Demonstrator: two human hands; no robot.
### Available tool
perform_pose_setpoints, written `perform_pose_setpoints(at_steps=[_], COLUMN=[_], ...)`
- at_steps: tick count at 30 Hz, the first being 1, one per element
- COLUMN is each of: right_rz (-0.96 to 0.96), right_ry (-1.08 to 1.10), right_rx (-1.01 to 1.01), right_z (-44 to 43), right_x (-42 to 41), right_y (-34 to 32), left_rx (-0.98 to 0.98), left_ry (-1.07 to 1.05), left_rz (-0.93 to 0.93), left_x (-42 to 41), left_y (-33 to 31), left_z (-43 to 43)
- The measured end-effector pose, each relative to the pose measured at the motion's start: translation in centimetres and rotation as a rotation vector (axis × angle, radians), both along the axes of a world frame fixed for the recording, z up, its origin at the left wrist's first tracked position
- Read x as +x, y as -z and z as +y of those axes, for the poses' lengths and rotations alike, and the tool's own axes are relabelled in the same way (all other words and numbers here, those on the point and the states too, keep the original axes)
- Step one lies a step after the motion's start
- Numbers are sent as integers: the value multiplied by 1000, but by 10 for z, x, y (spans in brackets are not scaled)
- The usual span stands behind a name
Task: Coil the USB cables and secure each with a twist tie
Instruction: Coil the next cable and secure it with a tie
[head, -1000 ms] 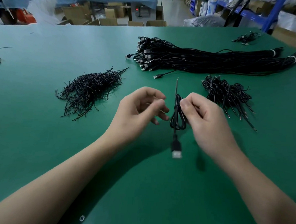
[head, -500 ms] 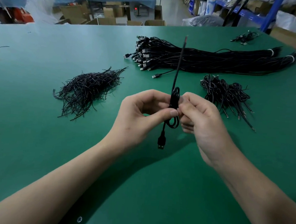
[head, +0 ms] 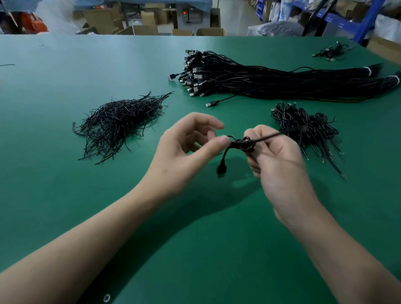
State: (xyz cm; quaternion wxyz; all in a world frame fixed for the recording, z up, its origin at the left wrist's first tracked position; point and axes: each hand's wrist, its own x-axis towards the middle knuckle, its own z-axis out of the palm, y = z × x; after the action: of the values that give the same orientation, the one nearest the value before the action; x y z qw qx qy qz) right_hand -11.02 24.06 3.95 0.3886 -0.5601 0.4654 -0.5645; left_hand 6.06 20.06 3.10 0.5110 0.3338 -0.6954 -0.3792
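Table | left hand, right hand pinch 1 coiled cable | 1 tie pile

One table. One long bundle of cables, bound with two white bands. Left of bundle, one heap of ties. Nearer than bundle, one pile of coils and one loose plug. Beyond bundle, one small cluster of cables. Two hands, left hand and right hand, on one cable.
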Motion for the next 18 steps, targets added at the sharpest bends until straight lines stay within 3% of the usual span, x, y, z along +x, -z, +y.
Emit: perform_pose_setpoints(at_steps=[2, 6, 10, 14, 16, 18], right_rz=[264, 507, 619, 466, 368, 142], right_ry=[122, 216, 208, 154, 113, 44], right_rx=[-191, -365, -378, -284, -155, 18], right_z=[2, 4, 1, -1, -3, -5], right_x=[-2, -2, -1, 1, 3, 5], right_y=[0, 2, 5, 8, 10, 12], left_rx=[145, 415, 342, 161, -35, -259], left_ry=[-81, 214, 253, 132, -7, -126], left_rz=[-17, -82, -17, -97, -213, -316], left_x=[-2, -3, -1, 0, -2, -3], left_y=[2, 1, -2, -6, -6, -5], left_z=[1, 3, 2, 4, 6, 8])
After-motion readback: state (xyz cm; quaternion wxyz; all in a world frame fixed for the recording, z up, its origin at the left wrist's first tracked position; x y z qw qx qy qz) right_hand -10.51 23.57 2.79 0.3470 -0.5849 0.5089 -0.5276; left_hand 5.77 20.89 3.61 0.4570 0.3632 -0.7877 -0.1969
